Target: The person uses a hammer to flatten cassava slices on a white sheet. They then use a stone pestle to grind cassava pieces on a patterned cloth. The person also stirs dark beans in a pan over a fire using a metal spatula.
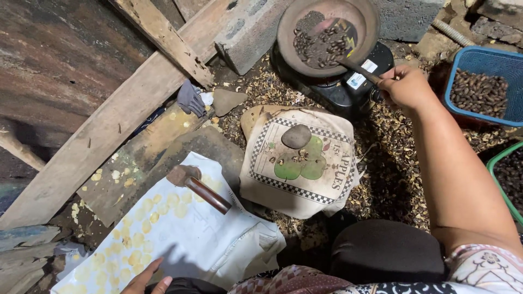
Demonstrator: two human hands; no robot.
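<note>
My right hand grips the handle of a dark spatula, whose blade sits among dark roasted seeds in a round clay pan. The pan rests on a black stove. At the bottom edge, my left hand rests with fingers apart, holding nothing, beside a white sheet covered with flattened yellow discs. A hammer lies on that sheet. A smooth stone and a few seeds sit on a cloth-covered slab.
A blue basket of dark seeds stands at the right, with a green basket below it. Seed husks litter the ground around the stove. Wooden planks and a concrete block lie at the left and back.
</note>
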